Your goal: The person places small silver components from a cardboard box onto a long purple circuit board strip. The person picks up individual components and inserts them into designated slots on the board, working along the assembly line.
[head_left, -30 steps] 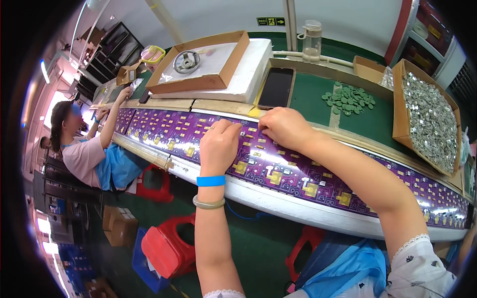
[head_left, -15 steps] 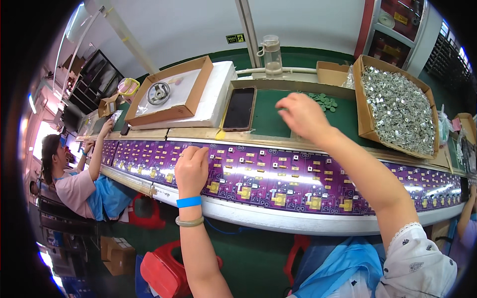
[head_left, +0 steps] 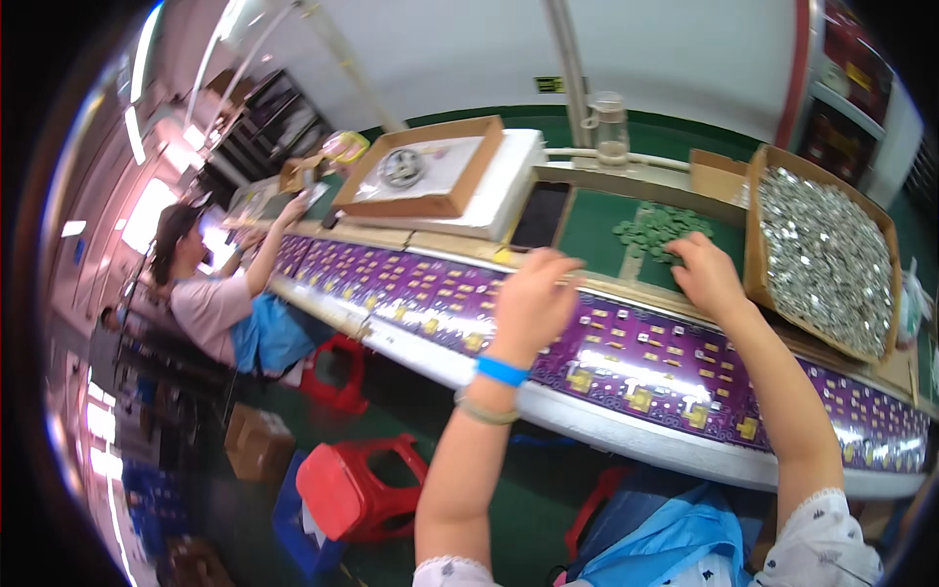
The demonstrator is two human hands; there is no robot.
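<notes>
Nearby, dark phone (head_left: pixel 541 217), parts-filled box (head_left: pixel 755 240), green discs (head_left: pixel 649 231)

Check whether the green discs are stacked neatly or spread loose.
Spread loose: the green discs lie scattered, some overlapping, on the worktop, the right hand at their edge.

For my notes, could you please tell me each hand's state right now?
Left hand: over purple circuit boards, grip unclear.
Right hand: at green discs, grip unclear.
</notes>
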